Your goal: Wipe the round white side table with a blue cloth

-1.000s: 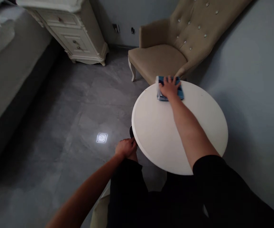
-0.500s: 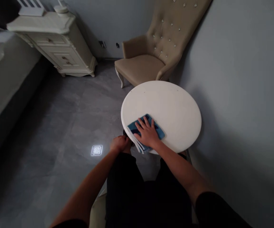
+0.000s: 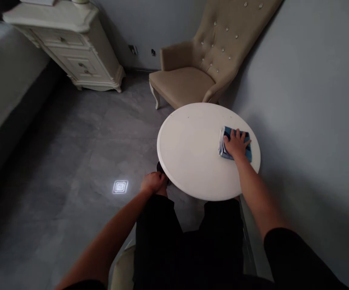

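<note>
A folded blue towel with dark patches and white edges lies on the right part of a round white table. My right hand presses flat on top of it, fingers spread and not wrapped around it. The palm hides the middle of the towel. Beside the table's left rim, my left hand rests at my left knee, its fingers curled in; I see nothing in it.
Behind the table stands a tan buttoned armchair. A white nightstand is at the back left, beside a bed. The grey wall rises close on the right. A bright square floor drain sits left of my left hand.
My right hand has slid the towel from the table's near left edge to its right side, and the towel has turned. My left hand stays at the knee. The view has tilted slightly.
</note>
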Motion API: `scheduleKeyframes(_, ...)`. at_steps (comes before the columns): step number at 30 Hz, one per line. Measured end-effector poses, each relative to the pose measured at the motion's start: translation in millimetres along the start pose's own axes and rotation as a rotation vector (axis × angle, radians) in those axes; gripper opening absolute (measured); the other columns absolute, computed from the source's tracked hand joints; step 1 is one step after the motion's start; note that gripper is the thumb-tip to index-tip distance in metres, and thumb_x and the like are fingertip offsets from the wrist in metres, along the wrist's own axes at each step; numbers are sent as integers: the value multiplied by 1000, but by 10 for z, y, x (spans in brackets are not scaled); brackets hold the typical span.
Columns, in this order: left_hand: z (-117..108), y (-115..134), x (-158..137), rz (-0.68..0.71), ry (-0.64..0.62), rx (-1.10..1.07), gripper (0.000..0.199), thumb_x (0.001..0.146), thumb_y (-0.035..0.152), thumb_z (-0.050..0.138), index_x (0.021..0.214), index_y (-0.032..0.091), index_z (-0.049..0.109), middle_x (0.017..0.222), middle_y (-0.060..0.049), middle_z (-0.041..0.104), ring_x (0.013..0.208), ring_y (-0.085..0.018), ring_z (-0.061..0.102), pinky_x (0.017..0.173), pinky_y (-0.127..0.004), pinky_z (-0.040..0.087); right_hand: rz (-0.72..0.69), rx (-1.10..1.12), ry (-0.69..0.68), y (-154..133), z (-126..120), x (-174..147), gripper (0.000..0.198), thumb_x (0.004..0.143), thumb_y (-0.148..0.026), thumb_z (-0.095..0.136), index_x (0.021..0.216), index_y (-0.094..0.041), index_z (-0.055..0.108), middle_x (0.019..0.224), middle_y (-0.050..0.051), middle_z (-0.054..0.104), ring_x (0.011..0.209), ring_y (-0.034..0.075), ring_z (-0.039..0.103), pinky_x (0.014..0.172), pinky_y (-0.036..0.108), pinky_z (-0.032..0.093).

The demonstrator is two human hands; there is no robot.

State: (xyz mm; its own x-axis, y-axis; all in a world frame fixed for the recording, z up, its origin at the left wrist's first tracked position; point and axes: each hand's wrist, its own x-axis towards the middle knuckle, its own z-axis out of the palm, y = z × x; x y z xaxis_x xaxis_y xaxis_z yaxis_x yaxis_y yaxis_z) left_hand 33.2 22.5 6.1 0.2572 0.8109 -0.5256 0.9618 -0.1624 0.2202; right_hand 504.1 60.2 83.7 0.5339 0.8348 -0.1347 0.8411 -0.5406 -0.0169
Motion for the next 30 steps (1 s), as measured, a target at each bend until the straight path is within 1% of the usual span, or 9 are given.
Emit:
scheduleKeyframes(3, -12, -19, 17, 0, 6, 9, 58, 114, 52, 39, 111, 20, 88, 125, -20, 84, 112, -34, 80, 98, -42, 58, -20, 49, 29, -591, -18, 353, 80, 116, -58, 26, 182, -15, 36, 191, 19, 22, 174, 52, 15, 131, 90, 14)
scheduleKeyframes(6, -6, -30, 34, 9, 5, 7, 58, 114, 53, 39, 112, 19, 87, 126, -20, 84, 114, -34, 80, 98, -42, 58, -103, 79, 31, -1238, -41, 374, 79, 116, -55, 29, 182, -13, 37, 191, 19, 22, 174, 53, 14, 131, 90, 13)
scheduleKeyframes(10, -10, 1, 32, -6, 7, 20, 59, 115, 53, 38, 112, 19, 87, 125, -20, 84, 114, -33, 80, 98, -40, 58, -347, 118, 25, -1874, -40, -132, 79, 115, -54, 34, 181, -11, 38, 191, 19, 22, 174, 53, 13, 132, 89, 10)
scheduleKeyframes(13, -30, 65, -9, -29, 11, 17, 60, 114, 53, 38, 112, 20, 88, 123, -20, 85, 114, -32, 81, 98, -39, 58, -521, 150, 11, -2005, 0, -744, 79, 114, -57, 38, 179, -13, 42, 190, 16, 25, 175, 49, 14, 135, 84, 11)
scheduleKeyframes(15, -42, 110, -57, -32, 13, 1, 61, 114, 54, 38, 113, 20, 88, 124, -20, 84, 114, -32, 81, 98, -38, 58, -593, 167, 12, -1911, 38, -1159, 78, 113, -60, 39, 179, -19, 46, 189, 12, 27, 176, 47, 17, 137, 80, 13)
scheduleKeyframes(18, -40, 144, -149, -38, 15, -34, 61, 114, 54, 38, 119, 20, 89, 128, -20, 84, 117, -32, 80, 100, -38, 57, -640, 165, 20, -1554, 113, -1668, 76, 111, -63, 38, 180, -31, 46, 188, 8, 30, 176, 46, 21, 137, 80, 18)
scheduleKeyframes(22, -2, 91, -259, -54, 18, -52, 55, 114, 49, 42, 121, 20, 89, 130, -20, 83, 119, -31, 79, 102, -38, 56, -552, 125, 27, -842, 237, -1975, 79, 109, -61, 35, 183, -34, 38, 188, 8, 34, 176, 47, 21, 135, 86, 19)
scheduleKeyframes(26, 43, -34, -301, -63, 52, -82, 53, 115, 47, 42, 119, 21, 88, 131, -20, 83, 120, -31, 79, 103, -38, 56, -353, 91, 29, -111, 311, -1754, 81, 107, -64, 32, 182, -35, 39, 188, 10, 34, 177, 46, 19, 133, 89, 18)
scheduleKeyframes(30, 48, -134, -269, -68, 36, -87, 53, 115, 49, 42, 116, 22, 88, 129, -19, 83, 118, -31, 79, 101, -39, 56, -133, 88, 29, 314, 266, -1074, 90, 105, -69, 22, 184, -27, 37, 189, 15, 30, 177, 48, 16, 133, 90, 14)
